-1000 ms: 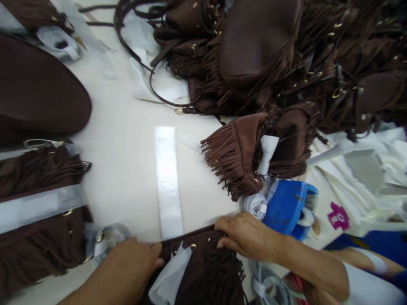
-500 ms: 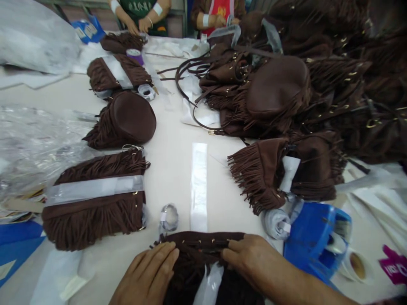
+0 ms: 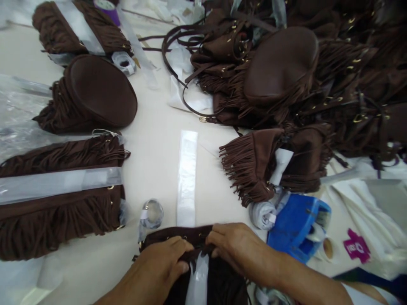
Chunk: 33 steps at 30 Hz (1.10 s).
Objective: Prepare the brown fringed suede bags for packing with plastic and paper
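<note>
At the near edge of view, low on the desk (image 3: 152, 169), a dark brown fringed bag (image 3: 224, 281) lies under both hands, mouth side away from the person; the left hand (image 3: 160, 269) has its fingers bent over the top, thumb and forefinger close together on the leather; the right hand (image 3: 243, 252) grips the mouth's rim, its fingers narrowed on the material.

Between the hands, a whitish strip (image 3: 197, 281) runs down over the fringe; whether it goes round the body or is tucked inside cannot be told. Just beyond the rim, a flat white strip (image 3: 187, 182) lies on the desk, apart from the fingers and seemingly unused; beside the bag sits a small wrapped coil (image 3: 153, 214).

As for progress, the banded bag (image 3: 63, 235) at the left lies flat with a pale band (image 3: 73, 182) along it, and another banded bag (image 3: 92, 29) lies farther off; both look more finished than the one in hand, which appears partway, its top not settled and no such band across it; the round-based bag (image 3: 103, 91) between them shows no band from this side; the large heap (image 3: 282, 63) at the far right suggests that much remains.
</note>
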Available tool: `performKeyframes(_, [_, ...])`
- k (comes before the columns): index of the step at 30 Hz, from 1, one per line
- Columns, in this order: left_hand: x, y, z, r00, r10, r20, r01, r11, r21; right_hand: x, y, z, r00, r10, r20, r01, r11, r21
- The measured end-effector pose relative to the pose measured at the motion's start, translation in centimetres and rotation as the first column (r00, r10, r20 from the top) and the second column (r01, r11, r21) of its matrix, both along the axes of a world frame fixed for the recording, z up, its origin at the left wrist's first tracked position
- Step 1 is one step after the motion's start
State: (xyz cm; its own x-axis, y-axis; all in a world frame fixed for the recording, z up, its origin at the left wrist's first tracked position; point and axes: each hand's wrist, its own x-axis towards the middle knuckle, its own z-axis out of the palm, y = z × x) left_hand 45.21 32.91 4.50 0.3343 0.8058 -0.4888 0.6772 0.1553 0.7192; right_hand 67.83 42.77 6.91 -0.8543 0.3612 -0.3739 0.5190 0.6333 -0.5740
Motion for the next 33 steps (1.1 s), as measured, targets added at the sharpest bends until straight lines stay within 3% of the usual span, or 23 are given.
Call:
performKeyframes(2, [0.0, 0.6, 0.0, 0.995, 0.094, 0.041, -0.089, 0.991, -0.095, 0.0, -1.1, 0.5, 0.997, 0.009, -0.075, 0.001, 0.991, 0.134])
performKeyframes(5, [0.0, 1.0, 0.0, 0.982, 0.173, 0.07, -0.163, 0.977, -0.14, -0.4, -3.6, 0.4, 0.962, 0.122, -0.244, -0.031, 0.937, 0.348])
performKeyframes(10, [0.0, 0.9, 0.3, 0.969, 0.224, 0.104, -0.209, 0.968, -0.138, -1.3, -7.1, -1.4, 0.868, 0.144, -0.476, 0.15, 0.836, 0.528])
performKeyframes(14, [-0.4, 0.6, 0.3, 0.971, 0.207, 0.117, -0.189, 0.971, -0.147, -0.3, -8.1, -2.2, 0.847, 0.029, -0.53, 0.263, 0.845, 0.466])
performKeyframes(20, [-0.2, 0.3, -0.5, 0.995, 0.078, 0.068, -0.073, 0.995, -0.071, 1.1, -9.2, -3.9, 0.771, -0.302, -0.56, 0.441, 0.888, 0.128])
performKeyframes(23, [0.3, 0.6, -0.7, 0.999, 0.032, 0.008, -0.032, 0.996, -0.079, 1.3, -9.1, -4.4, 0.793, -0.305, -0.528, 0.422, 0.899, 0.113])
performKeyframes(29, [0.4, 0.9, -0.7, 1.0, 0.026, 0.004, -0.025, 0.998, -0.062, 1.4, -8.8, -5.2, 0.844, -0.233, -0.483, 0.377, 0.899, 0.225])
performKeyframes(33, [0.1, 0.4, -0.6, 0.999, -0.024, 0.03, 0.022, 0.999, 0.048, 1.8, -7.5, -3.6, 0.901, -0.165, -0.402, 0.247, 0.956, 0.161])
